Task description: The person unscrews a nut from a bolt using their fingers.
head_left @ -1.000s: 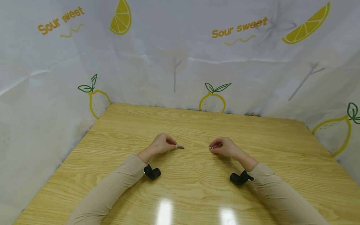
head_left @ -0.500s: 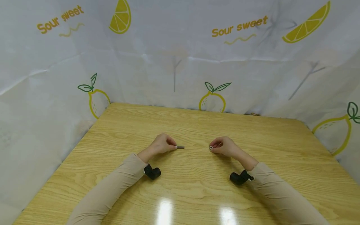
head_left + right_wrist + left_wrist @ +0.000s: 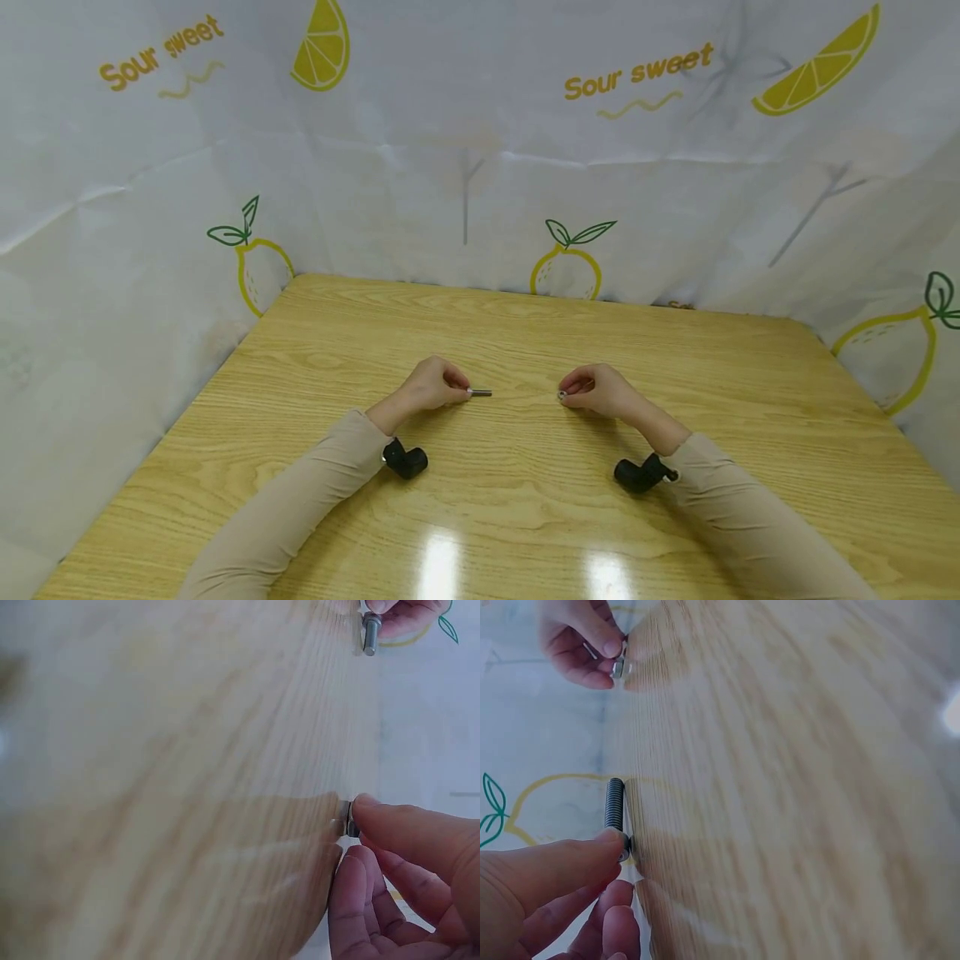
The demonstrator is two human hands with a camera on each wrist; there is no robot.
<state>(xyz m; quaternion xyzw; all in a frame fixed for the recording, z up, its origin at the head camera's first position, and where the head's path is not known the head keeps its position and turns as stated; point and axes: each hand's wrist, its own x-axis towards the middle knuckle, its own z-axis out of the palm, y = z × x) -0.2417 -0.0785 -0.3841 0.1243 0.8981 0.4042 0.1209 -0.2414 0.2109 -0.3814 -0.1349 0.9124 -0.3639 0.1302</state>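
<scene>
My left hand [image 3: 432, 385] pinches a metal bolt [image 3: 482, 392] by its head, between thumb and fingers. The bolt's threaded shank [image 3: 614, 804] points toward the other hand, lying level just over the tabletop. Across a gap, my right hand [image 3: 602, 392] pinches a small metal nut [image 3: 562, 395] between thumb and fingertips. In the right wrist view the nut [image 3: 353, 820] sits at the thumb tip, right by the table surface, partly covered by the thumb. Bolt and nut are apart, roughly in line with each other.
The wood-grain table [image 3: 517, 517] is glossy and reflects light near its front. Behind it hangs a white cloth [image 3: 420, 192] printed with lemons. Black wrist cameras [image 3: 406, 459] are strapped at both cuffs.
Both hands stay nearly in place. The bolt has levelled slightly, and the nut has turned a little in the right fingers.
</scene>
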